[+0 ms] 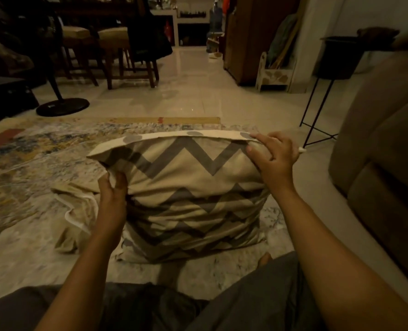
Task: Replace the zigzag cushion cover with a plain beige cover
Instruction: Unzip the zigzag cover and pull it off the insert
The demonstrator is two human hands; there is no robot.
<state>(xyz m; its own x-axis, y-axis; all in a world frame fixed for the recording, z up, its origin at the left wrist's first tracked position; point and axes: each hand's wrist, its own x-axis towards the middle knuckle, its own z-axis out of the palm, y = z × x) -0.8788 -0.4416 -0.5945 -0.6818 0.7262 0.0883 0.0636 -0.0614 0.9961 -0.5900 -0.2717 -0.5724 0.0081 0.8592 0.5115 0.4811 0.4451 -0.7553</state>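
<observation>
A cushion in a cream cover with grey zigzag stripes (188, 187) stands on its lower edge on the rug in front of my knees. The cover's top edge is folded over, showing its inside. My left hand (112, 189) pinches the fabric at the cushion's upper left corner. My right hand (273, 155) grips the folded edge at the upper right corner. A plain beige cover (75, 211) lies crumpled on the rug to the cushion's left, partly hidden behind my left forearm.
A patterned rug (31, 149) covers the floor under the cushion. A brown sofa (384, 149) rises on the right, with a black wire stand (317, 111) beside it. A fan base (62, 106) and wooden stools (117, 53) stand at the back left.
</observation>
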